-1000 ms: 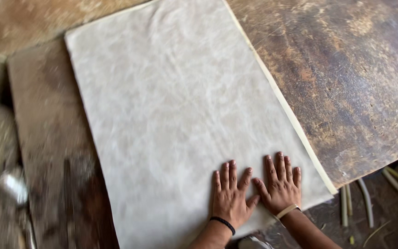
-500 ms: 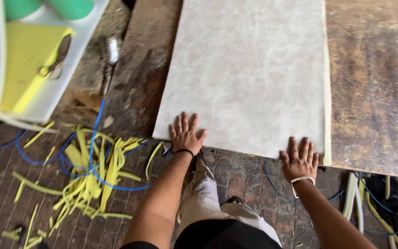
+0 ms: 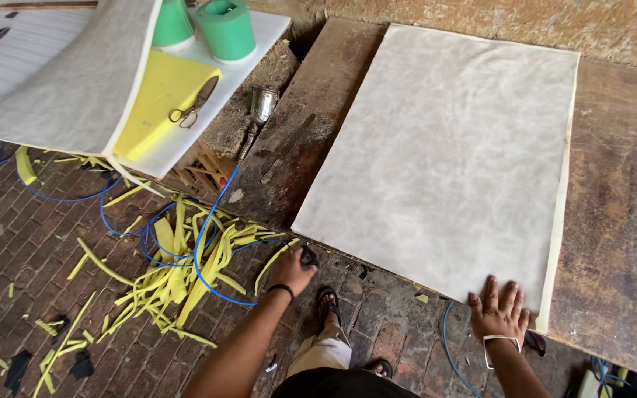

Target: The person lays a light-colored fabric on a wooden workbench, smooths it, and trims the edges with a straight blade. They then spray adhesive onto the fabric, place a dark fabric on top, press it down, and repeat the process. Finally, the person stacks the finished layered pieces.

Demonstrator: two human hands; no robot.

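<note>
Two hands at the desk's (image 3: 628, 221) near edge. Grey sheet (image 3: 451, 155) lies flat over foam on the desk. Right hand (image 3: 499, 313) spread flat, pinning the sheet's near corner. Left hand (image 3: 291, 271) closed around a small dark object at the desk edge, can't tell what. Best done keeping the right palm firm so the sheet stays aligned. Yellow scraps (image 3: 178, 273) litter the floor.
</note>
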